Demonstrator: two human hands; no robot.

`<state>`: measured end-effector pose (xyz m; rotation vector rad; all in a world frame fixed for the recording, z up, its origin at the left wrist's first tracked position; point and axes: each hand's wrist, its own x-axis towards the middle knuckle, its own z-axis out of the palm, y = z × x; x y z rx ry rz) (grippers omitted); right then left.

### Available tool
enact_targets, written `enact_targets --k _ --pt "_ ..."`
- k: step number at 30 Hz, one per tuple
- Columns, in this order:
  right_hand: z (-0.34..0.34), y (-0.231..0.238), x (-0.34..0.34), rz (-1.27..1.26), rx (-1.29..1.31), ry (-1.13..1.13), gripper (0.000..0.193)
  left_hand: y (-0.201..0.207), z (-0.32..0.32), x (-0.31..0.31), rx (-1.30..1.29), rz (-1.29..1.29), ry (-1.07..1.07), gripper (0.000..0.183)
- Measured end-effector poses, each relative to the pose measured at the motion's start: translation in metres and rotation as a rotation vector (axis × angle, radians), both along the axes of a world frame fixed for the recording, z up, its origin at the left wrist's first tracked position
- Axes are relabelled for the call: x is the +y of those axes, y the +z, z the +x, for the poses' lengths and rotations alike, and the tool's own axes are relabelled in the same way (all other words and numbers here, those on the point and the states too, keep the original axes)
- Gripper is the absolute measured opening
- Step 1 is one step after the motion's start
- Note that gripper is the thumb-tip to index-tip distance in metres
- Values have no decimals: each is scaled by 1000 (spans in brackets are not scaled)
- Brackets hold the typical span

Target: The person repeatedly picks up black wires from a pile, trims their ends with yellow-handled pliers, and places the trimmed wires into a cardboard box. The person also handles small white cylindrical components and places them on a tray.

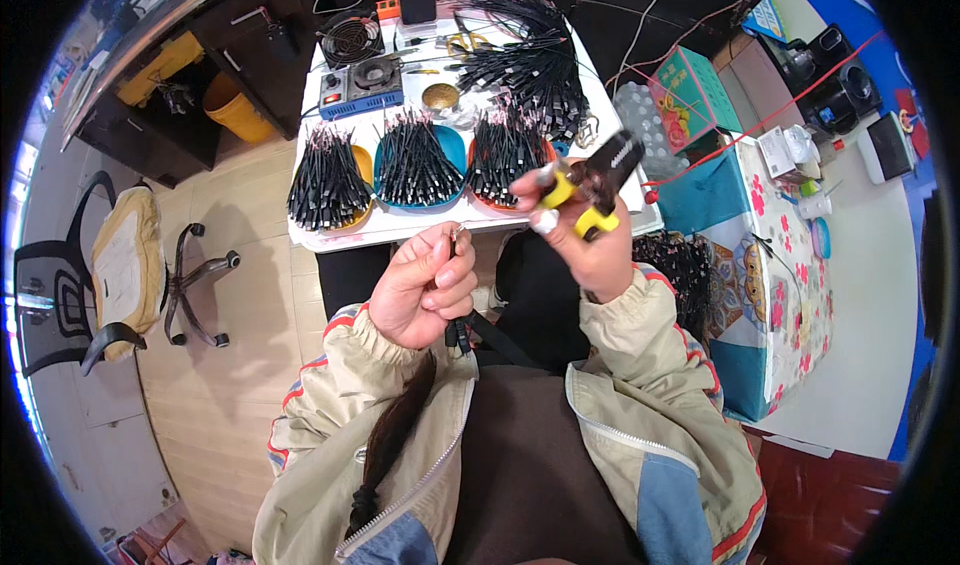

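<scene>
My left hand (428,283) is closed in a pinch around a short black cable (462,337). Its bared tip sticks up above the thumb, and black ends hang below the fist. In my right hand (590,250) is a wire stripper (598,187) with yellow-and-black grips, smeared by motion. Its dark end points up and to the right, so whether its jaws are apart cannot be made out. Both hands are in front of the white table's near edge (400,237). Just beyond them, bunches of black cables fill a yellow tub (362,165), a blue tub (440,203) and a red tub (490,205).
A blue electric unit (362,103) with a round black top, a small fan (350,37) and a brass-coloured dish (440,97) stand behind the tubs. A cable heap (530,60) covers the far right. An office chair (125,265) is left; a flower-patterned cloth (790,295) covers the right-hand table.
</scene>
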<state>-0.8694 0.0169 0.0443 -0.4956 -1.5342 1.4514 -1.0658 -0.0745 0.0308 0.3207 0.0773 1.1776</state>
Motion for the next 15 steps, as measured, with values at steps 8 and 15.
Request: enact_targets --k 8,15 --pt "-32 32 -12 292 -222 88 33 -3 0 -2 -29 -23 -82 18" --pt "-37 21 -20 181 -218 4 30 0 0 -3 189 -13 77 15"
